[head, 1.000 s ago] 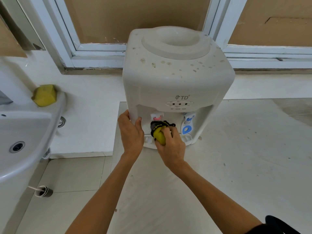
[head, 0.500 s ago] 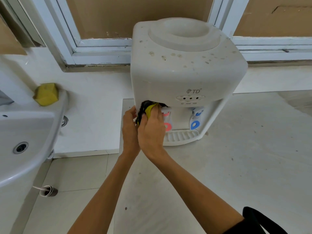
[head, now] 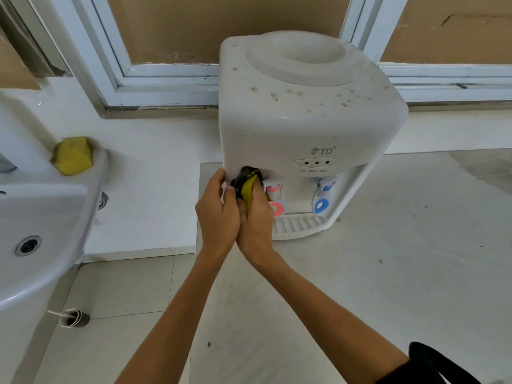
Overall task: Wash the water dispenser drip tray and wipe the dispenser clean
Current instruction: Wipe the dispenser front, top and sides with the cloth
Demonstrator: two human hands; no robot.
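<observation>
One water dispenser stands on the floor below the window, a white plastic box, hollow and bottle-less, so probably light enough to slide when pushed; its smooth shell looks slippery when wet, and brown spots fleck its top above the fingers. Bracing it at a front corner looks like the sensible hold. One sink hangs well to the left of the fingers, with one yellow sponge on its rim. One drip tray sits in the dispenser's base, just right of and below the fingers; it looks like thin ribbed plastic, stiff but easily flexed, best lifted by its front lip. Two taps, one red just beside the right fingertips and one blue further right, look small and snappable. One left hand touches the dispenser's front-left corner edge with its fingertips, fingers gently bent and holding nothing. One right hand grips a soft, bunched black-and-yellow cloth, pressed against the front panel at that corner.
</observation>
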